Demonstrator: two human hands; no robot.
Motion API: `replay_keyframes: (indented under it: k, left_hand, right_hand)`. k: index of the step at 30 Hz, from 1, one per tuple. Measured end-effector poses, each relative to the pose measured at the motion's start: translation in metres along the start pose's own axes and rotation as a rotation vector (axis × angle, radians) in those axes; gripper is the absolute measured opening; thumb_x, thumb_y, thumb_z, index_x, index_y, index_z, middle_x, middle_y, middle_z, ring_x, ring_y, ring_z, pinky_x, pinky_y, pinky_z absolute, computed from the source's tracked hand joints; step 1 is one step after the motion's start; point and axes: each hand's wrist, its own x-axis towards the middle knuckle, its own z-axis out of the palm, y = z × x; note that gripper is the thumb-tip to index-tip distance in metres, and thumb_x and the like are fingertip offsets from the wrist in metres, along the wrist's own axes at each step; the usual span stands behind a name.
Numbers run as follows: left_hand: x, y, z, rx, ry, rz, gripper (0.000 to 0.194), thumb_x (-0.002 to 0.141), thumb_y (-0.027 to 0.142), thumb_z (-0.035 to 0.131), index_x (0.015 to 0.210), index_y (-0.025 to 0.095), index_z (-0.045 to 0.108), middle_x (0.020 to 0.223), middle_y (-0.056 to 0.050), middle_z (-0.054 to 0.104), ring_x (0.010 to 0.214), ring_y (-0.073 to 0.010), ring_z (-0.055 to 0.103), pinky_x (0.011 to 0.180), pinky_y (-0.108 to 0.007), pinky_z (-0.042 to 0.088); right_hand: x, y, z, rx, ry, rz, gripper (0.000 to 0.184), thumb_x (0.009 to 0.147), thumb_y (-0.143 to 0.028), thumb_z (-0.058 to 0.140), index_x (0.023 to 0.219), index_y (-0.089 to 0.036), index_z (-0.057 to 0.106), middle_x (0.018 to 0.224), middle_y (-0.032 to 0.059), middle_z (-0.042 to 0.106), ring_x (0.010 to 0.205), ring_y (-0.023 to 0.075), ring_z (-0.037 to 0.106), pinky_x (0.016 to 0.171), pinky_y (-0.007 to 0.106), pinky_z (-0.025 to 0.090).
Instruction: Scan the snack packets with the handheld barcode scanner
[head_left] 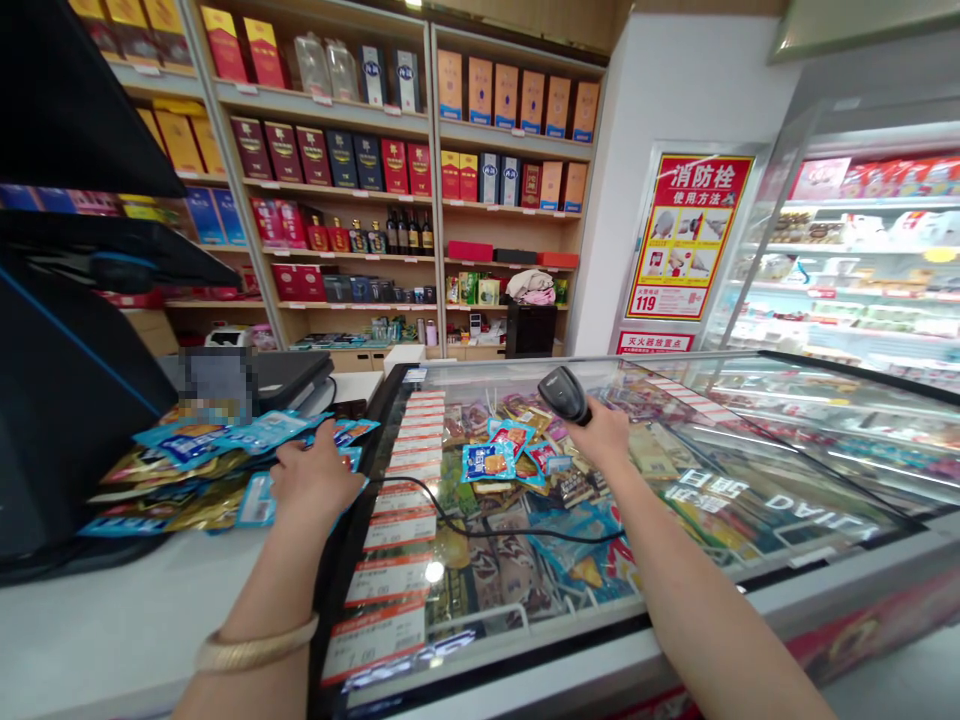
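At the left, a pile of blue and gold snack packets [187,445] lies on the white counter beside the freezer. My left hand [319,485], with a bracelet on the wrist, is closed over blue packets at the pile's right edge; its fingertips are partly hidden. A black barcode scanner [564,395] is gripped by my right hand [602,437] above the freezer's glass lid [525,590]. Left of the scanner, a few small blue snack packets [491,462] rest on the glass. The scanner's black cable [517,533] runs across the lid below them.
A dark checkout screen and stand [67,400] rise at the far left. Behind the pile sits a black device [292,380]. Price labels [401,525] line the freezer's left edge. Shelves of boxed bottles [337,160] stand behind, with a lit refrigerated display [862,300] at right.
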Motion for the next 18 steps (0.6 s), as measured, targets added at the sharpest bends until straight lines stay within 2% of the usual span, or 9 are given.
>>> replay_keyframes:
  k: [3,6,9,11,14,18]
  left_hand:
    - [0.000,0.008,-0.001,-0.258,0.097,0.043,0.086,0.056,0.027,0.076,0.136,0.015,0.048,0.125,-0.023,0.053,0.128,-0.0433,0.045,0.101,-0.056,0.042]
    - [-0.002,0.018,0.003,-0.754,0.075,-0.024,0.096,0.055,0.025,0.079,0.143,0.018,0.041,0.118,-0.016,0.059,0.120,-0.0324,0.056,0.102,-0.047,0.045]
    - [-0.007,0.027,0.005,-1.284,-0.104,-0.146,0.098,0.055,0.013,0.079,0.144,0.024,0.039,0.101,-0.007,0.065,0.100,-0.0205,0.066,0.095,-0.040,0.051]
    - [-0.011,0.031,0.004,-1.504,-0.261,-0.204,0.092,0.057,0.006,0.077,0.140,0.028,0.044,0.091,-0.003,0.067,0.086,-0.0166,0.068,0.087,-0.039,0.055]
    - [-0.017,0.033,0.002,-1.694,-0.441,-0.212,0.075,0.063,0.001,0.073,0.130,0.029,0.054,0.094,-0.003,0.069,0.082,-0.0162,0.068,0.083,-0.043,0.058]
    - [-0.022,0.031,0.002,-1.833,-0.608,-0.184,0.056,0.072,0.001,0.066,0.122,0.027,0.061,0.106,-0.005,0.070,0.089,-0.0164,0.068,0.090,-0.045,0.057]
  right_hand:
    - [-0.002,-0.005,0.000,0.077,0.024,-0.044,0.032,0.077,-0.043,0.063,0.098,-0.020,0.071,0.087,0.0094,0.074,0.085,0.0282,0.067,0.081,0.035,0.043]
    - [-0.005,-0.012,-0.002,0.239,0.040,-0.151,0.027,0.071,-0.036,0.066,0.091,-0.019,0.071,0.084,0.0086,0.074,0.084,0.0266,0.067,0.078,0.032,0.045]
    - [-0.008,-0.020,-0.004,0.464,0.015,-0.284,0.019,0.069,-0.032,0.066,0.082,-0.017,0.069,0.077,0.0057,0.072,0.076,0.0230,0.065,0.071,0.029,0.047]
    - [-0.011,-0.025,-0.007,0.624,-0.043,-0.357,0.019,0.070,-0.034,0.066,0.078,-0.017,0.068,0.073,0.0034,0.071,0.072,0.0208,0.063,0.068,0.029,0.049]
    - [-0.015,-0.032,-0.011,0.831,-0.174,-0.456,0.025,0.069,-0.037,0.069,0.084,-0.016,0.070,0.078,0.0029,0.073,0.076,0.0216,0.065,0.071,0.030,0.053]
    - [-0.020,-0.039,-0.016,0.974,-0.314,-0.505,0.042,0.070,-0.039,0.072,0.105,-0.016,0.070,0.101,0.0063,0.075,0.094,0.0252,0.068,0.088,0.037,0.054]
